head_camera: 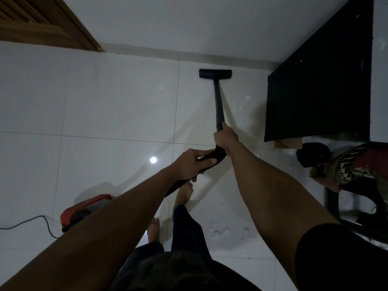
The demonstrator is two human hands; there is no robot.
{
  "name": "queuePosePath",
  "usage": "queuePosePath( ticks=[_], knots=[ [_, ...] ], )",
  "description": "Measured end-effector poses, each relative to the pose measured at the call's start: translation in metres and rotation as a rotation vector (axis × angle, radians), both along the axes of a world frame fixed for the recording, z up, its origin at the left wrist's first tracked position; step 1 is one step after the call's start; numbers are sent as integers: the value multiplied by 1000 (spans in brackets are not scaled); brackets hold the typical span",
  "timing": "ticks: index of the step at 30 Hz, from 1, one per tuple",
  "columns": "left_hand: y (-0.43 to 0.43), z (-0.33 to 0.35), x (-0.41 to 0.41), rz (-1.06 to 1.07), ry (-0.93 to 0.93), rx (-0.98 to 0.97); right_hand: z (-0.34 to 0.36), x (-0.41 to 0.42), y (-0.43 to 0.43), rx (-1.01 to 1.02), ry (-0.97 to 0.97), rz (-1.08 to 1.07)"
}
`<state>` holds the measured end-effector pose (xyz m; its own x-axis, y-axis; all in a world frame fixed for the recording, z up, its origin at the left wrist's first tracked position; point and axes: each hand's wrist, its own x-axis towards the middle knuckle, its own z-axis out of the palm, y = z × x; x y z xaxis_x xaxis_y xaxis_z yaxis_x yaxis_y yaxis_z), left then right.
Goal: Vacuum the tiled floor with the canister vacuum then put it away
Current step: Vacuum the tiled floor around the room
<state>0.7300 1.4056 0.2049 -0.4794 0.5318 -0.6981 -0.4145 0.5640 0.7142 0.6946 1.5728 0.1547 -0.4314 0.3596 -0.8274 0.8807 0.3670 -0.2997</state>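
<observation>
The canister vacuum (84,211), no lettering legible, sits by your left foot on the glossy white tiled floor (105,106), its wand (218,106) pointing away toward the wall, your right hand (225,137) clamped on the wand, left hand (193,162) gripping the hose (218,154).

Wooden louvred door (37,19) at upper left, black mat (319,85) at right beside patterned cloth (352,164).
</observation>
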Motion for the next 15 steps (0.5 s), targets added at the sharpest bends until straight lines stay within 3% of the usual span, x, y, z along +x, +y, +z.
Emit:
queuePosePath(
  ticks=[7, 15],
  knots=[
    [-19, -2, 8, -104, -29, -24, -15, 34, -12, -25, 17, -137],
    [7, -17, -2, -8, 30, -30, -21, -4, 11, 1, -11, -28]
  ],
)
